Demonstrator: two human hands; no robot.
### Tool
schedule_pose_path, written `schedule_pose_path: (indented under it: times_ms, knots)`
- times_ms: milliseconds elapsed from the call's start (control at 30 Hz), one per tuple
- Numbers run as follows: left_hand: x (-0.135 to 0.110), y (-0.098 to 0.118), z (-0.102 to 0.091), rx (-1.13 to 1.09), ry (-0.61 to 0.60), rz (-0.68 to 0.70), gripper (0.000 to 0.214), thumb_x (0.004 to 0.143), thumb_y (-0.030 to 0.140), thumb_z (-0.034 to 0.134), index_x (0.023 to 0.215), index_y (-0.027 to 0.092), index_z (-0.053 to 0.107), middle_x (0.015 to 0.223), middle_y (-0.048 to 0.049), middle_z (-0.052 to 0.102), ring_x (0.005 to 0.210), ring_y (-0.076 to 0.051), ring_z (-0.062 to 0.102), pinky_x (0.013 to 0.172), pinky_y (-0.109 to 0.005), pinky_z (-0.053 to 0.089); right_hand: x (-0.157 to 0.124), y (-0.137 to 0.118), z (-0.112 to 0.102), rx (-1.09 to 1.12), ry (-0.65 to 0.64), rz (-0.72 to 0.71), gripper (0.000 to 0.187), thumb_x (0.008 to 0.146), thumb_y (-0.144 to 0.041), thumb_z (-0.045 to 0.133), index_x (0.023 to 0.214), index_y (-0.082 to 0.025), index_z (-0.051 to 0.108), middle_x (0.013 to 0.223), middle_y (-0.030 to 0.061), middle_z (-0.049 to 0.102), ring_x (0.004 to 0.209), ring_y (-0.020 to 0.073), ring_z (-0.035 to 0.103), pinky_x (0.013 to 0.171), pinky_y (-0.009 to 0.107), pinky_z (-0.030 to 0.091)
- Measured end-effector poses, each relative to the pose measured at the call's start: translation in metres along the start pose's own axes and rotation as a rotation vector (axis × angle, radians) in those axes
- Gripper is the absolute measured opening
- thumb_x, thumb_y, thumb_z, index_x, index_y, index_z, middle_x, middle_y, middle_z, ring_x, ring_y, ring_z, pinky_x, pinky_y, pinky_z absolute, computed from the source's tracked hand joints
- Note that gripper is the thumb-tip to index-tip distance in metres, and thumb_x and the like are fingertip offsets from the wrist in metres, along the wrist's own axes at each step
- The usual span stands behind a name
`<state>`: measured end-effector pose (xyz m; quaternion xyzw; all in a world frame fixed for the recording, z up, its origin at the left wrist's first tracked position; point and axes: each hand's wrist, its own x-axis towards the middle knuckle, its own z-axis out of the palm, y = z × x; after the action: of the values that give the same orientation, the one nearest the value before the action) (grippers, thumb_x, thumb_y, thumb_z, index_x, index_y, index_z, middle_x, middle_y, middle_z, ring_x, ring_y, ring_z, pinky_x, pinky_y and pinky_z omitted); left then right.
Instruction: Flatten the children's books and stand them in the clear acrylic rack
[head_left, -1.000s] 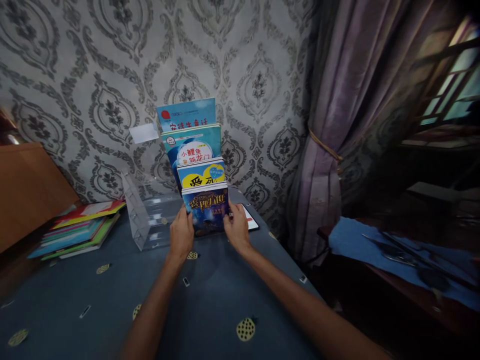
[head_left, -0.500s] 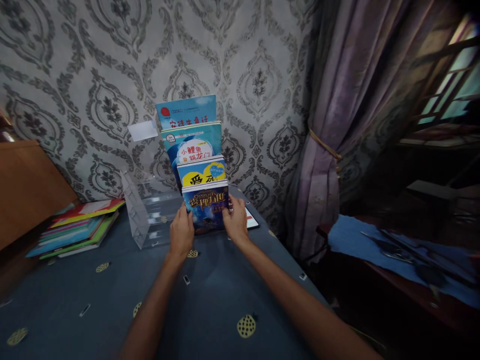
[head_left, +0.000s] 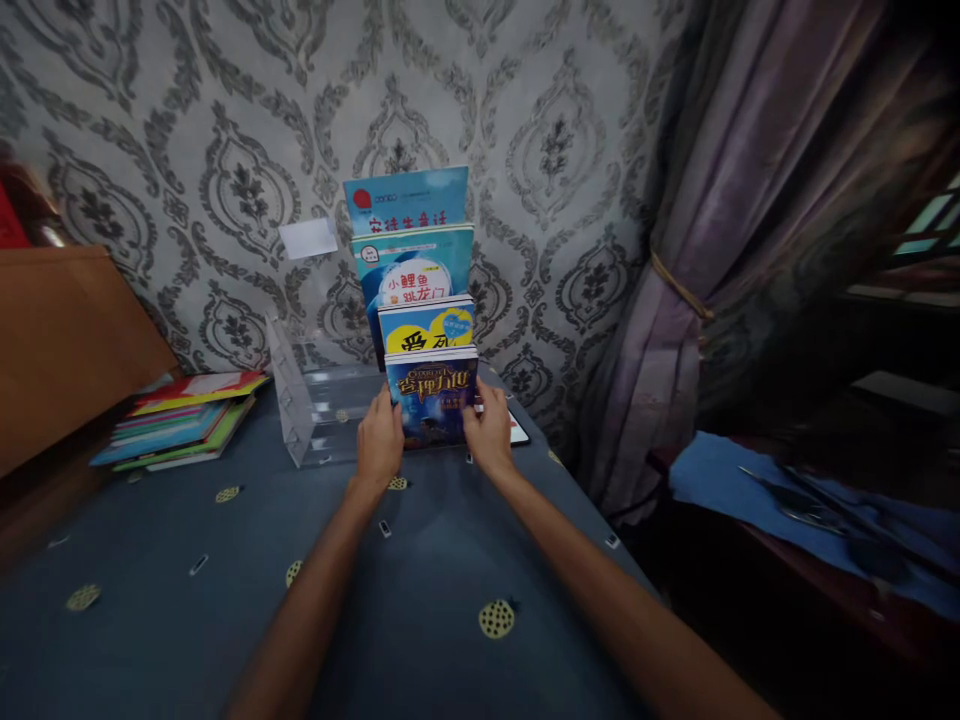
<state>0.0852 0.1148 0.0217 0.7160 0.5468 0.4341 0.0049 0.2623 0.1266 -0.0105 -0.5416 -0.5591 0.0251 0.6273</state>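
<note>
Nearest me, a dark blue tablecloth printed with pale yellow fruit shapes (head_left: 420, 620) covers the table. Over it reach two bare forearms. The left hand (head_left: 380, 437) and right hand (head_left: 488, 430) are closed on the opposite side edges of a dark blue, gold-lettered book (head_left: 433, 405), which stands upright at the front of a clear plastic stepped rack (head_left: 289, 400). I cannot quite tell whether they also grip the books just behind it. A flat device with a lit white screen (head_left: 519, 432) lies partly hidden beside the right hand. Behind, rising in steps, stand a yellow-and-blue book (head_left: 420, 328), a teal book with a white oval (head_left: 379, 262) and a light blue book (head_left: 409, 190). Beyond is grey damask-patterned wallpaper (head_left: 559, 150).
</note>
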Motion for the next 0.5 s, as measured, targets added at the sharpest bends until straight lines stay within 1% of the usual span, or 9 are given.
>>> schedule_pose_path:
  times_ms: [133, 200, 333, 500]
  knots:
    - [-0.001, 0.001, -0.001, -0.001, -0.002, 0.000, 0.040, 0.101, 0.021, 0.040, 0.139, 0.014, 0.050, 0.130, -0.0175, 0.065, 0.117, -0.028, 0.063, 0.097, -0.041, 0.051, -0.006, 0.002, 0.000, 0.010, 0.012, -0.022, 0.055, 0.078, -0.015, 0.049, 0.132, -0.019, 0.060, 0.107, 0.0110, 0.058, 0.103, 0.0287, 0.058, 0.094, 0.050, 0.053]
    - [-0.002, 0.001, 0.000, -0.008, 0.007, -0.001, 0.041, 0.101, 0.020, 0.039, 0.140, 0.015, 0.048, 0.130, -0.0173, 0.065, 0.117, -0.028, 0.063, 0.098, -0.041, 0.051, -0.009, 0.003, 0.000, 0.011, 0.010, -0.025, 0.053, 0.078, -0.015, 0.050, 0.129, -0.019, 0.062, 0.106, 0.0111, 0.058, 0.102, 0.0290, 0.059, 0.094, 0.050, 0.052]
    - [-0.002, 0.001, 0.002, -0.025, 0.004, -0.007, 0.042, 0.101, 0.019, 0.038, 0.141, 0.013, 0.048, 0.128, -0.0182, 0.065, 0.117, -0.028, 0.064, 0.099, -0.042, 0.051, -0.011, 0.004, 0.000, 0.009, -0.007, -0.027, 0.051, 0.077, -0.014, 0.049, 0.126, -0.018, 0.064, 0.101, 0.0101, 0.057, 0.098, 0.0286, 0.059, 0.093, 0.049, 0.052]
    - [-0.002, 0.002, 0.001, -0.043, 0.003, -0.020, 0.043, 0.101, 0.018, 0.038, 0.142, 0.013, 0.048, 0.128, -0.0190, 0.065, 0.117, -0.028, 0.064, 0.099, -0.043, 0.051, -0.012, 0.008, 0.000, 0.025, -0.036, -0.017, 0.049, 0.078, -0.014, 0.050, 0.124, -0.019, 0.066, 0.102, 0.0101, 0.057, 0.098, 0.0286, 0.059, 0.090, 0.048, 0.054]
